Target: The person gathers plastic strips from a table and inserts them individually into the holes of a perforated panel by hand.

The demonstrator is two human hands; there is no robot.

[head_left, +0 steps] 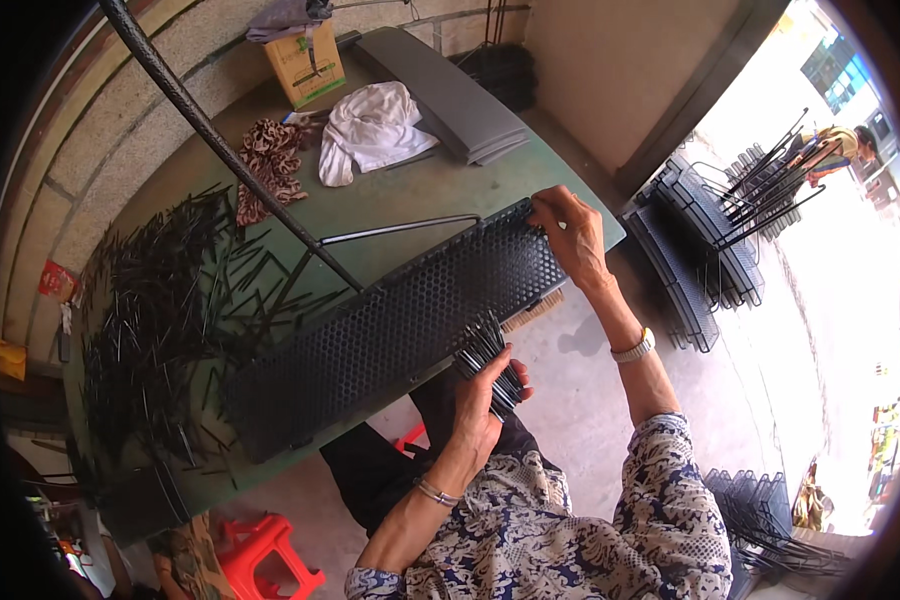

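Observation:
A long black perforated metal panel [400, 310] lies slanted across the near edge of the green table [305, 235], its right end reaching toward me. My right hand [573, 238] is at that far right corner, thumb and fingers closed on the panel's rim. Whether a small part is also pinched there is hidden. Below the panel's near edge, my left hand [480, 400] grips a bundle of thin black rods [488, 360], their ends fanning out upward over the rim. A bent wire arm [400, 228] stands up behind the panel.
A big heap of loose black rods [150, 320] covers the table's left. Behind are a white cloth [373, 130], a patterned cloth [270, 165], grey boards [450, 95] and a yellow box [305, 65]. Black racks [695, 235] stand at right; a red stool [265, 560] sits below.

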